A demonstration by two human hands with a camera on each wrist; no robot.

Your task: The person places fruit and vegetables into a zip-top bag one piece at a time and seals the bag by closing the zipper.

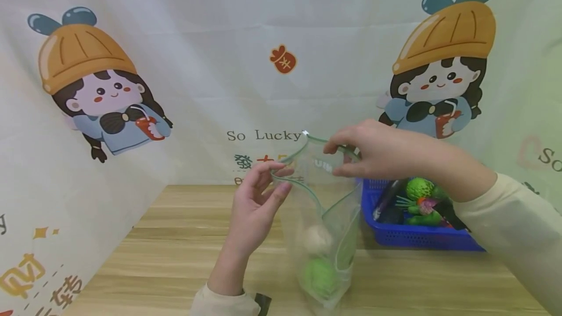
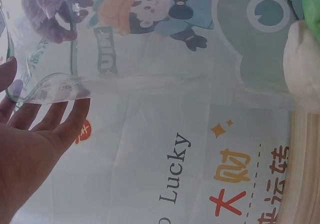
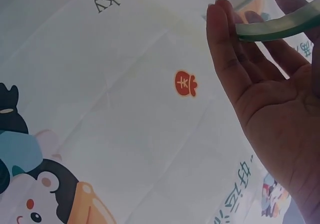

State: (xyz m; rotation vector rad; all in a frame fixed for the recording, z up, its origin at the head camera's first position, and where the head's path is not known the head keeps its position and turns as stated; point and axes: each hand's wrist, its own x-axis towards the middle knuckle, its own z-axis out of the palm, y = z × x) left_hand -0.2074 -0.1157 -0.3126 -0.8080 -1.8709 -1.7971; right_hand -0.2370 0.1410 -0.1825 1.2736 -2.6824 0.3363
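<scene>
Basket (image 1: 412, 243) right of bag (image 1: 327, 218); balls (image 1: 319, 277) inside.

Bright, even, soft light; faint shadows on tabletop (image 1: 175, 257). Slight bending at head-view edges. Wrist views soft, hazy through bag (image 2: 150, 43); palms blurred close up.

The bag (image 1: 327, 218) is of thin clear plastic film, glossy, with soft wrinkles that catch the light; its zip strip (image 3: 280, 26) along the mouth is a thicker green plastic, smooth and half transparent. Inside, the pale ball (image 1: 317, 239) looks matt, and the green ball (image 1: 319, 277) looks a little rough, though the film blurs both. The table (image 1: 175, 252) is light wood with visible grain and a low, satin shine. The basket (image 1: 417, 238) is blue hard plastic with a grid of small holes, slightly glossy. The backdrop (image 1: 246, 62) is printed cloth, matt, with fold creases. The sleeve (image 1: 518, 228) is cream knitted cloth, soft and matt.
</scene>
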